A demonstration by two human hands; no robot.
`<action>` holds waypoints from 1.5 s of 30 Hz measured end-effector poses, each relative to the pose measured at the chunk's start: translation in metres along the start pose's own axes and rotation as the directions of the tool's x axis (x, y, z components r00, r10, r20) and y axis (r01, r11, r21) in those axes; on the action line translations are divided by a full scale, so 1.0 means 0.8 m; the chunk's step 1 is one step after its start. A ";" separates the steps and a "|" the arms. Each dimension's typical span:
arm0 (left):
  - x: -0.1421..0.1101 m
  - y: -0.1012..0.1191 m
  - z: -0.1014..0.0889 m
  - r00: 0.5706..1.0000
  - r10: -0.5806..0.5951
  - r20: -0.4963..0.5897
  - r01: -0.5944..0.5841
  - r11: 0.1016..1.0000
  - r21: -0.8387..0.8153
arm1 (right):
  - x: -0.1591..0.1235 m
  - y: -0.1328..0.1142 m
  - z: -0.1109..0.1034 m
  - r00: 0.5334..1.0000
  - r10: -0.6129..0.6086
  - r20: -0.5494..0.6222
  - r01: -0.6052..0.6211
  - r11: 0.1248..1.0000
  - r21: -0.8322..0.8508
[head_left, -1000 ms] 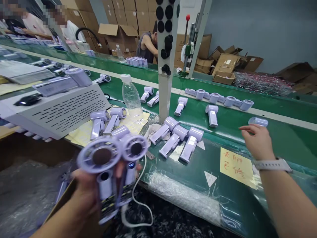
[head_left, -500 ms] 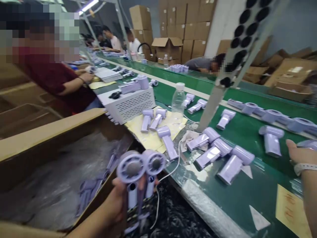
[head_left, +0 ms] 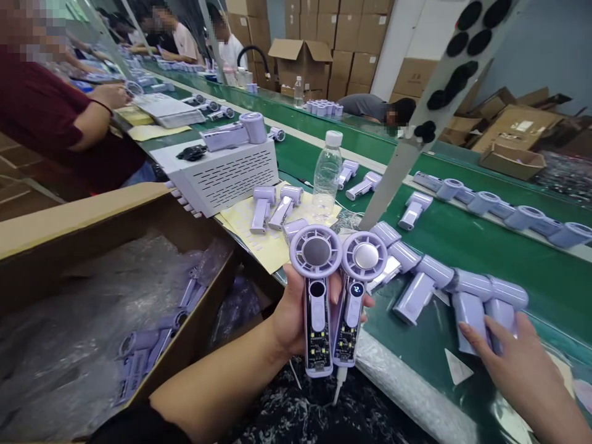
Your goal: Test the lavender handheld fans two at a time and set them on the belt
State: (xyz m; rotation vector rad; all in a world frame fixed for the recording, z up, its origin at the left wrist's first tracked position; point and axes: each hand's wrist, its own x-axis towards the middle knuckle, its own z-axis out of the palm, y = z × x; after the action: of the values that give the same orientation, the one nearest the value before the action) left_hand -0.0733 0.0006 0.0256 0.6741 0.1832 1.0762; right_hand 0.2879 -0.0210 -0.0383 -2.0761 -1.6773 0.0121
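Observation:
My left hand is closed around two lilac handheld fans, held upright side by side with their round heads facing me. The right-hand fan shows a lit display, and a white cable hangs from its base. My right hand rests with fingers spread on two more fans lying at the near end of a row on the green conveyor belt. Further fans lie in that row between my hands.
A cardboard box lined with plastic wrap and holding fan parts stands at my left. A white perforated unit, a water bottle and yellow sheets with fans sit beyond. A slanted white post crosses the belt. Other people work along the line.
My left hand has lifted the two fans up and to the right over the belt's edge. My right hand brought fans in and set them at the end of the row.

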 end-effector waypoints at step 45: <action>0.029 -0.069 0.051 0.980 0.185 -0.076 -0.158 0.949 0.273 | -0.096 -0.188 -0.001 0.810 -0.413 0.417 -0.393 0.148 0.908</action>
State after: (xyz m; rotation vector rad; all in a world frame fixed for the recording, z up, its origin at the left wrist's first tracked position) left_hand -0.0021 -0.0132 0.0292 0.8904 0.3666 1.2672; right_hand 0.1300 -0.0705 -0.0046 -0.8945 -1.2207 1.5544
